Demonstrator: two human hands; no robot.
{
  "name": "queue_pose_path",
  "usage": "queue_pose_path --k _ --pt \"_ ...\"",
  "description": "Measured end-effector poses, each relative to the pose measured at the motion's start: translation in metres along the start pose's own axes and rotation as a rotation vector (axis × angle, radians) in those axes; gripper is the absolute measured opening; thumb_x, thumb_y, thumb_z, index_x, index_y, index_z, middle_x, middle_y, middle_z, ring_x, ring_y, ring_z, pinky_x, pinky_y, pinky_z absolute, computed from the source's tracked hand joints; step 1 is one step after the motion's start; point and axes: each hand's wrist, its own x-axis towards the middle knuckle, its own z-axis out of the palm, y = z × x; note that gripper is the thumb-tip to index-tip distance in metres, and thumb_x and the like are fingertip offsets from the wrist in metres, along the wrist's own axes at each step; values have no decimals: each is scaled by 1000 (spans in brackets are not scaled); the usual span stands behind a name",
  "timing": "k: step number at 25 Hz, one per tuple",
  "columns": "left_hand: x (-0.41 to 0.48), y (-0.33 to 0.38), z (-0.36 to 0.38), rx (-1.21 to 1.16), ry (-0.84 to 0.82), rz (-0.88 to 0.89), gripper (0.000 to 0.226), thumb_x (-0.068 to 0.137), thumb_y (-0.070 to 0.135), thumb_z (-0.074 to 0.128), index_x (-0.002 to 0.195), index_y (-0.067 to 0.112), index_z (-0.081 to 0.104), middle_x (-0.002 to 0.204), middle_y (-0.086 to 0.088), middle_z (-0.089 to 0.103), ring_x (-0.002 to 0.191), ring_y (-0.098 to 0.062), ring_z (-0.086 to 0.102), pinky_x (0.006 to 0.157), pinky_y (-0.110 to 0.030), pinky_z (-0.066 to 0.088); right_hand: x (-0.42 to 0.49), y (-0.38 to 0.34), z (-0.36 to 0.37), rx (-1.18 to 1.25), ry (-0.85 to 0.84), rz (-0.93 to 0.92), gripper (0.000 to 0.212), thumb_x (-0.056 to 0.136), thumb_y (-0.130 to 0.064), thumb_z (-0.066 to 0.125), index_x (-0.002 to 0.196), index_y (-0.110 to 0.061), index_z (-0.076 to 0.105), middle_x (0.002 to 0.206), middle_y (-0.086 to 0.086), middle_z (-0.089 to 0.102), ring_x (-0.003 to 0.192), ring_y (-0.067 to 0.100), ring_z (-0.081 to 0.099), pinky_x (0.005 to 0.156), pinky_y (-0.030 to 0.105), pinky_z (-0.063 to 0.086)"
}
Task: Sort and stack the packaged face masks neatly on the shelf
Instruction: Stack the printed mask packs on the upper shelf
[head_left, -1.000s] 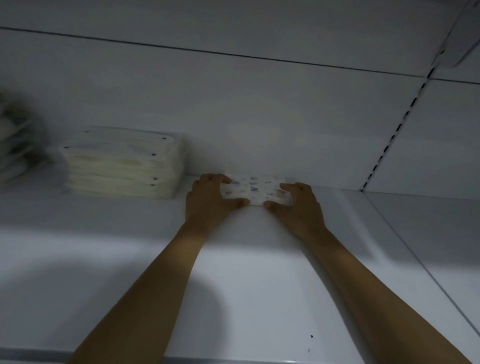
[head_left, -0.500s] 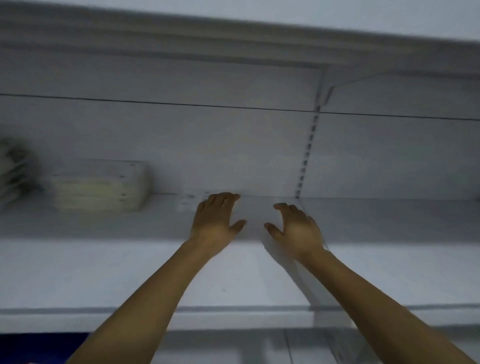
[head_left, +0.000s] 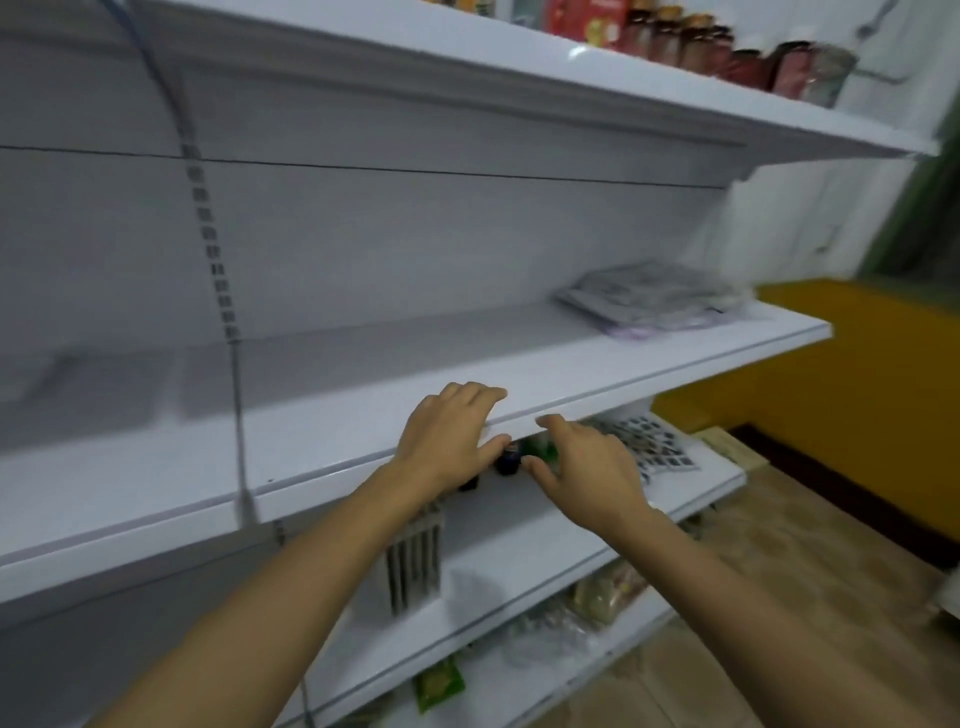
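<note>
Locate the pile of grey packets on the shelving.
In the head view, the pile of grey packets lies at the right end of the middle shelf, beyond and right of the right hand, untouched.

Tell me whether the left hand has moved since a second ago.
Yes. The left hand has drawn back from the back panel to the front edge of the shelf, and it holds nothing.
</note>
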Motion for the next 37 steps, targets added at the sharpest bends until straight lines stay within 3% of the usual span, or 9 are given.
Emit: queue_pose_path --k 6,16,19,22,27,31,34,37 --pt "60 35 44 1 -79 70 57 92 49 50 143 28 35 145 9 41 130 -14 37 101 -30 33 6 95 8 42 64 159 43 91 -51 50 127 -26 49 117 -3 63 106 19 59 83 36 49" --pt "244 18 118 -133 -47 0 55 92 47 52 141 28 40 143 8 44 128 -15 42 97 -30 39 151 213 37 -5 88 118 48 95 -46 46 136 -22 46 128 0 57 117 21 51 92 34 39" --pt "285 14 139 -161 -83 -27 54 92 47 51 142 28 38 142 7 45 125 -15 45 98 -30 42 183 239 51 2 96 131 46 94 -46 47 131 -19 50 123 3 60 111 25 54 86 36 40" --pt "311 20 158 -156 -130 -7 52 92 46 53 139 27 40 140 6 47 124 -16 46 98 -32 42 205 262 68 32 124 125 48 84 -48 42 114 -16 61 106 5 66 95 29 60 74 35 42" --pt "371 27 178 -340 -107 -87 44 86 37 61 129 34 51 119 12 60 108 -11 59 94 -29 46 261 302 66 146 224 138 47 83 -42 45 118 -15 62 116 6 64 105 27 58 86 37 44" --pt "417 38 185 -339 -32 -112 36 86 33 64 121 30 58 101 12 69 84 -9 65 83 -25 50 318 351 71 187 294 73 40 81 -38 55 108 -12 68 106 11 69 95 33 64 79 40 51" --pt "461 59 199 -354 80 -122 25 85 33 64 108 26 67 85 14 67 78 -8 65 74 -22 48 364 400 71 237 247 86 36 90 -39 55 117 -17 63 116 7 64 108 28 58 90 37 44" --pt "512 90 220 -415 136 -124 14 86 30 65 99 24 69 82 14 65 76 -10 64 75 -27 51 399 457 66 304 258 39 27 92 -32 57 113 -17 64 114 6 64 108 26 56 90 35 42"
